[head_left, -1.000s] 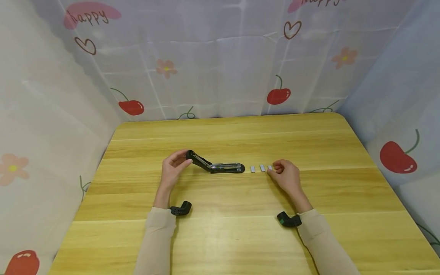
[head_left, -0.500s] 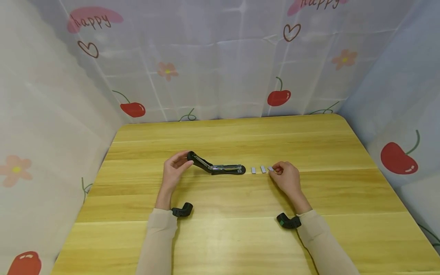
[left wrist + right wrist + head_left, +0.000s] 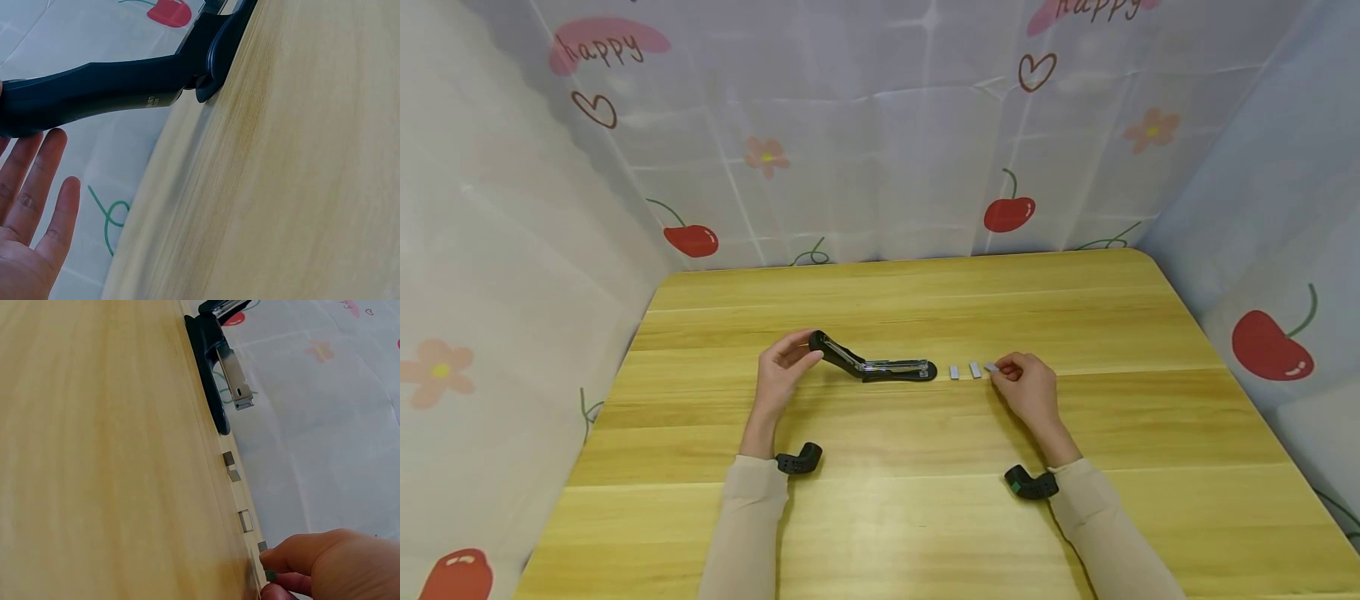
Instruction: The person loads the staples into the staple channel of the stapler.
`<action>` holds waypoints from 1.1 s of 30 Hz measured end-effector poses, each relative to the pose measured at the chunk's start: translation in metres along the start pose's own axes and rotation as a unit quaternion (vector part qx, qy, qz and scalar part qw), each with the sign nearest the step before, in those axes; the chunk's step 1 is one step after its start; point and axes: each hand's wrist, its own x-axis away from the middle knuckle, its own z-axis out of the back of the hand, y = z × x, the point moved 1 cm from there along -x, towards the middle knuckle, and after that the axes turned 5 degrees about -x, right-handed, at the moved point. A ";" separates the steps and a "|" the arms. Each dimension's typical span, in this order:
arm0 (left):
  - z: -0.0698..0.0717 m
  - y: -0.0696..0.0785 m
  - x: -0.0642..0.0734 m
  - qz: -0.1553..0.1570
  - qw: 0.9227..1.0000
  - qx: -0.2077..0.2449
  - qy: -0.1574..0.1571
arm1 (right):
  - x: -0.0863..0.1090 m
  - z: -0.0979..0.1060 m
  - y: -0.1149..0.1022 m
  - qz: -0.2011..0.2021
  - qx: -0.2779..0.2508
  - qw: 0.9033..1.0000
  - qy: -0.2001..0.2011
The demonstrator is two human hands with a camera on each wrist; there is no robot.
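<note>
A black stapler (image 3: 898, 371) lies on the table folded open, its base flat and its upper arm tilted up to the left. My left hand (image 3: 778, 375) grips the raised end of that arm between thumb and fingers; in the left wrist view, fingertips (image 3: 55, 139) show just under the arm (image 3: 112, 90). Right of the base, two short silver staple strips (image 3: 954, 372) (image 3: 975, 370) lie in a row. At the end of the row my right hand (image 3: 1032, 392) pinches a third staple strip (image 3: 991, 367), partly hidden by the fingers in the right wrist view.
The wooden table (image 3: 880, 517) reaches back to a curtain (image 3: 880, 167) printed with cherries, flowers and hearts. Black wrist cameras (image 3: 800, 459) (image 3: 1032, 482) sit by both sleeves.
The third staple strip has turned from nearly upright in view to slanted between the right fingertips. The left hand and the stapler hold their place; the view has shifted slightly.
</note>
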 end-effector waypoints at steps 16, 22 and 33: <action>0.001 -0.001 0.000 -0.005 1.000 -0.001 0.000 | -0.002 0.003 -0.008 -0.009 -0.062 0.998 0.024; 0.000 -0.001 0.000 -0.012 1.000 0.001 -0.003 | -0.007 0.006 -0.017 -0.003 -0.079 0.997 0.027; 0.000 -0.001 0.001 -0.013 1.000 -0.005 -0.001 | -0.015 0.001 -0.043 0.040 -0.097 0.994 -0.011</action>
